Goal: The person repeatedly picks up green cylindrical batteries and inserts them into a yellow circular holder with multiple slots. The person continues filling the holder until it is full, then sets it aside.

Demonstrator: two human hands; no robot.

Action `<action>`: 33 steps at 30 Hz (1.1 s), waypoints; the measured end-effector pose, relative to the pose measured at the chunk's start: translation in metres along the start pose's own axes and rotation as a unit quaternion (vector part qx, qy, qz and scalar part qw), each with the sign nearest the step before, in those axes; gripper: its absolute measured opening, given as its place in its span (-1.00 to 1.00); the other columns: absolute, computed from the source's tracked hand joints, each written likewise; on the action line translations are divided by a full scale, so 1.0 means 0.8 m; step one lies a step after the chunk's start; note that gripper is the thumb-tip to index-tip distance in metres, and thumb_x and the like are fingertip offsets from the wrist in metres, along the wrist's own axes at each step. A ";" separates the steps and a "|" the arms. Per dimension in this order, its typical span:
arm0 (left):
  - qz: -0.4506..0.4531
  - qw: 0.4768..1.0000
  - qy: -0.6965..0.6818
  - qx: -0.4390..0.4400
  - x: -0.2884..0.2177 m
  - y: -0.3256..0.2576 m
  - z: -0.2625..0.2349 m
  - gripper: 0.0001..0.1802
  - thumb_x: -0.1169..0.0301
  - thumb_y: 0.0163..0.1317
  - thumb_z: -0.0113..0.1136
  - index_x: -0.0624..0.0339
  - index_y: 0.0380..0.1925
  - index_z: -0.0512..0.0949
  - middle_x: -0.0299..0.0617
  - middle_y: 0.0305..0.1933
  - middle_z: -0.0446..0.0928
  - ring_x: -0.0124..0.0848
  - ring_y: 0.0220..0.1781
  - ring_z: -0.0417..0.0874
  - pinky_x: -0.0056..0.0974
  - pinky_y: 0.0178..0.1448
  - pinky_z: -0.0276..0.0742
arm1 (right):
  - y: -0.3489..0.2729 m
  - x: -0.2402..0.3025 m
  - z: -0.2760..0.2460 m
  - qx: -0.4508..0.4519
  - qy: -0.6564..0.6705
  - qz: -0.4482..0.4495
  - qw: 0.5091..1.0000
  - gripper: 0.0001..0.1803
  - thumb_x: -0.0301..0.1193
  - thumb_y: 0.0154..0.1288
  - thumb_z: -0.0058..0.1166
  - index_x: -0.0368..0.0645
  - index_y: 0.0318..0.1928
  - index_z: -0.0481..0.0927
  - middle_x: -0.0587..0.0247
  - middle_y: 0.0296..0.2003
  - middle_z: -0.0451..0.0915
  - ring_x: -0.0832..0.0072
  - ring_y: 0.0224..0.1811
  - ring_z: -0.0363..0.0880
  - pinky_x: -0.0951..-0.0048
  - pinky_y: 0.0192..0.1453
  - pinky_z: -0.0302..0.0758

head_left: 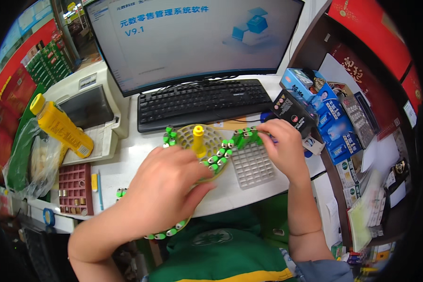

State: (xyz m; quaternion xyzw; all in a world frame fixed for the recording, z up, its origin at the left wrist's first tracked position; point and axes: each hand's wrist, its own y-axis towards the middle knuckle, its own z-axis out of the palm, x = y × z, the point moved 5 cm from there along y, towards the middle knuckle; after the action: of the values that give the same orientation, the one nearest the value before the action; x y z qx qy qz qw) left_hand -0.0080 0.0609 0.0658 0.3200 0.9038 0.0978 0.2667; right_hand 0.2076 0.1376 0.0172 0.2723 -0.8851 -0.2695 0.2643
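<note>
Green lighters [246,137], probably, bunched at the twelve o'clock edge of the grey tray [252,165]. Right hand [286,143]: thumb and finger look pinched on the end one. Should be light, stiff, slightly slippery; hold by the sides. Left hand [167,183] at nine o'clock: fingertips hidden, grip can't tell; blocks the yellow rack's [215,137] seven o'clock side.

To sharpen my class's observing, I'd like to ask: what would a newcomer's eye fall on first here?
Probably the big lit monitor at the top middle, above a black keyboard. Next, small green pieces along a round yellow tray, between the left hand and the right hand. A yellow bottle also stands out at the left.
</note>
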 end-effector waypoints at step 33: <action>0.051 0.998 -0.015 -0.022 -0.045 0.040 -0.017 -0.82 0.42 -0.04 0.39 0.19 -0.41 0.64 -0.16 -0.43 0.61 -0.17 -0.33 0.63 -0.16 -0.19 0.47 | 0.005 0.099 -0.056 -0.009 0.335 -0.024 0.942 -0.77 -0.66 -0.08 0.36 -0.31 -0.32 0.66 0.16 -0.43 0.68 0.53 -0.45 0.67 0.56 -0.34 0.62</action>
State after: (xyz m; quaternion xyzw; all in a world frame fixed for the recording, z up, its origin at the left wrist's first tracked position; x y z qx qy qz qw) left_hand 0.0250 0.0635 0.1032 0.3606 0.8800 0.1266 0.2819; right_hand 0.1773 0.0764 0.0769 0.3657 -0.7358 -0.1767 0.5418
